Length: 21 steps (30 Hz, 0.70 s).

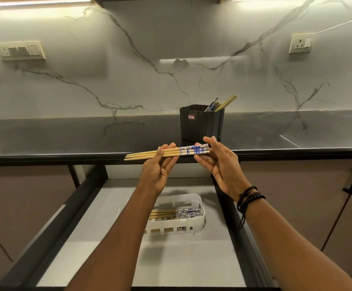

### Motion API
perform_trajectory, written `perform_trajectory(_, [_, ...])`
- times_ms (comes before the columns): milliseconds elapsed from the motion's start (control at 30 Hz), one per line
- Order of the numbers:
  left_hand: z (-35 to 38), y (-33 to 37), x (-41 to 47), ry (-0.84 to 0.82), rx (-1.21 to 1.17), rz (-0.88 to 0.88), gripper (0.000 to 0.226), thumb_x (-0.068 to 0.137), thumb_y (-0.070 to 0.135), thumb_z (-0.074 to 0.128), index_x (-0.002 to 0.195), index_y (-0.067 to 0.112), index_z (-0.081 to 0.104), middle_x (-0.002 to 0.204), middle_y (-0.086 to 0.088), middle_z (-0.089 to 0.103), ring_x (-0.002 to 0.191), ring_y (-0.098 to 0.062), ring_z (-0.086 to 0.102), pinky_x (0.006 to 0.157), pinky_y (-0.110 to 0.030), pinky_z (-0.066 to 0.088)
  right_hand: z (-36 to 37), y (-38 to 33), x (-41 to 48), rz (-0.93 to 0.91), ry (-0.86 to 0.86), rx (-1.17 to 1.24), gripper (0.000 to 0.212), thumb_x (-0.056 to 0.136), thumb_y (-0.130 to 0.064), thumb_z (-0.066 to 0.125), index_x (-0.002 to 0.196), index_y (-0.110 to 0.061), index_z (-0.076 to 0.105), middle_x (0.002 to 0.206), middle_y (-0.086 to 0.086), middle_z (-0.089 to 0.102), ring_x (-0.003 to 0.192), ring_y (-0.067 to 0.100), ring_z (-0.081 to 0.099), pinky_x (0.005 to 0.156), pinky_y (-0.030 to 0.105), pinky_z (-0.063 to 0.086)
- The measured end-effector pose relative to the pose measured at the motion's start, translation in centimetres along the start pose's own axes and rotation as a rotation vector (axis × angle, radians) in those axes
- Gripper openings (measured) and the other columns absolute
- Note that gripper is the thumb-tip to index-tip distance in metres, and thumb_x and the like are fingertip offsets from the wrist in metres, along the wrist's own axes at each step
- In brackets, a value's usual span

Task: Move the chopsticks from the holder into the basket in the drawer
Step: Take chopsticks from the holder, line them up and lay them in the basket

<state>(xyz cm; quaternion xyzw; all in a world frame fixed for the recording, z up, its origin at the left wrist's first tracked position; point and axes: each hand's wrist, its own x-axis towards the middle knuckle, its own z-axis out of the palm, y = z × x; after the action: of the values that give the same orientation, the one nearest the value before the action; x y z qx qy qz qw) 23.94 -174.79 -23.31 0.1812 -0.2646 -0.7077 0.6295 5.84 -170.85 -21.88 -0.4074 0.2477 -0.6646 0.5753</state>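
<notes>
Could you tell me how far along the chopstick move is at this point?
Partly done. Some chopsticks already lie in the white basket in the open drawer. Another bundle is held level between the left hand and right hand above the drawer. Several more still stand in the black holder on the counter.
</notes>
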Motion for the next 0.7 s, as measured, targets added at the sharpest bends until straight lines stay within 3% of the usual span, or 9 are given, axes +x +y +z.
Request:
perform_trajectory(167, [-0.1, -0.1, 0.0, -0.009, 0.044, -0.003, 0.027, 0.098, 0.017, 0.049, 0.118, 0.000, 0.057, 0.113, -0.019, 0.069, 0.101, -0.029, 0.069, 0.073, -0.035, 0.060, -0.4, 0.2, -0.1, -0.025, 0.066, -0.147, 0.022, 0.089, -0.011, 0.063, 0.109, -0.006, 0.068, 0.103, 0.017, 0.074, 0.095, 0.025, 0.072, 0.071, 0.024, 0.061])
perform_trajectory(567, [-0.7, 0.1, 0.4, -0.006, 0.127, 0.029, 0.023, 0.099, 0.016, 0.049, 0.114, 0.001, 0.059, 0.110, -0.017, 0.071, 0.099, -0.027, 0.070, 0.071, -0.032, 0.060, -0.7, -0.2, -0.1, 0.045, 0.044, -0.229, 0.021, 0.089, -0.006, 0.062, 0.109, -0.004, 0.069, 0.108, 0.015, 0.073, 0.099, 0.023, 0.072, 0.075, 0.023, 0.060])
perform_trajectory(700, [-1.0, 0.3, 0.6, -0.009, 0.141, 0.023, 0.021, 0.099, 0.016, 0.049, 0.111, 0.002, 0.059, 0.109, -0.017, 0.071, 0.099, -0.027, 0.070, 0.070, -0.032, 0.059, -0.6, -0.2, -0.3, 0.040, 0.001, -0.245, 0.028, 0.079, -0.012, 0.072, 0.106, -0.004, 0.070, 0.101, 0.013, 0.075, 0.091, 0.019, 0.072, 0.076, 0.023, 0.060])
